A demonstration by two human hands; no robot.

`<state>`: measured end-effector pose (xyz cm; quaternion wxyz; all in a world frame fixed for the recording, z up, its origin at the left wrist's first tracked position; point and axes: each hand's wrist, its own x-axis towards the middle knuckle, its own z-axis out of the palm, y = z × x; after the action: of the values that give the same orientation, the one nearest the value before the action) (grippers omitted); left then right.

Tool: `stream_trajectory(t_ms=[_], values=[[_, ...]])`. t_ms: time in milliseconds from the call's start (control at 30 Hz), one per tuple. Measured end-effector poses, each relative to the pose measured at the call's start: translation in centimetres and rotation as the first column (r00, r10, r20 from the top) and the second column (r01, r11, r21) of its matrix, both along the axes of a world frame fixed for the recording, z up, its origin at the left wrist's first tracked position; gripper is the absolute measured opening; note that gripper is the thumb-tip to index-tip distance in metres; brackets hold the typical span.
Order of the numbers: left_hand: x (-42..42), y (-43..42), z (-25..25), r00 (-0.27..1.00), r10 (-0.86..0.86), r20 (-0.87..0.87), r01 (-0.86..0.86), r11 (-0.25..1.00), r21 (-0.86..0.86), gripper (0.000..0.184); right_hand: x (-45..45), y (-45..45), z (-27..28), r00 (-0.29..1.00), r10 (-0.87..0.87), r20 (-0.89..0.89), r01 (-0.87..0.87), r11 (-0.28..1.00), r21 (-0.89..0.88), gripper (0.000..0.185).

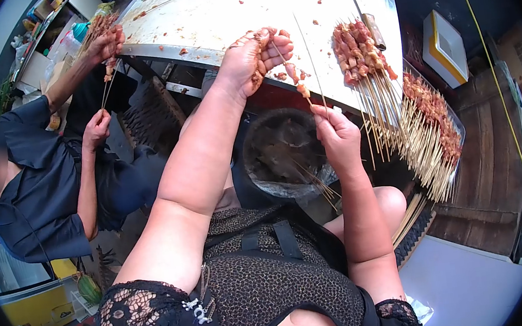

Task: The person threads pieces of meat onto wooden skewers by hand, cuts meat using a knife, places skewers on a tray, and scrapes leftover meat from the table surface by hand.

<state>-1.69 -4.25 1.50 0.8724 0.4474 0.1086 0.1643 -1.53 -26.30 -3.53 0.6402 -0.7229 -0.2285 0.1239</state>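
Note:
My left hand [256, 60] is curled around raw meat pieces above the near edge of the white table, with reddish marinade smeared on its palm and fingers. Pinched in my right hand [338, 132] is the lower end of a bamboo skewer [310, 101], which slants up to my left fingers. Small meat chunks [296, 76] are threaded along it. A second, bare skewer [311, 49] also rises from my right hand. To the right, a pile of finished meat skewers [361, 54] lies on the table, sticks toward me.
The white tabletop [196, 26] carries meat scraps and a wooden-handled knife [373, 31]. Many skewers fill a tray [437, 116] at the right. Below my hands stands a dark basin [271, 139] lined with plastic. At left, another person [38, 161] holds a meat skewer.

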Motion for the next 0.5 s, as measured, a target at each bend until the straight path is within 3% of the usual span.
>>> stream_trajectory(t_ms=[200,433,500], values=[[-0.2,-0.3,0.0,0.999,-0.035,0.035,0.035,0.999,-0.008,0.023,-0.4,0.5,0.0,0.990,0.011,-0.143,0.001,0.996,0.087,0.020],[-0.1,-1.2,-0.4,0.981,-0.188,0.057,0.188,0.982,0.001,0.025,-0.2,1.0,0.3,0.980,0.017,-0.199,0.017,0.986,0.165,0.021],[-0.5,-2.5,0.3,0.988,-0.148,-0.051,0.153,0.982,0.112,0.027,0.0,1.0,0.4,0.978,0.016,-0.207,0.031,0.975,0.220,0.021]])
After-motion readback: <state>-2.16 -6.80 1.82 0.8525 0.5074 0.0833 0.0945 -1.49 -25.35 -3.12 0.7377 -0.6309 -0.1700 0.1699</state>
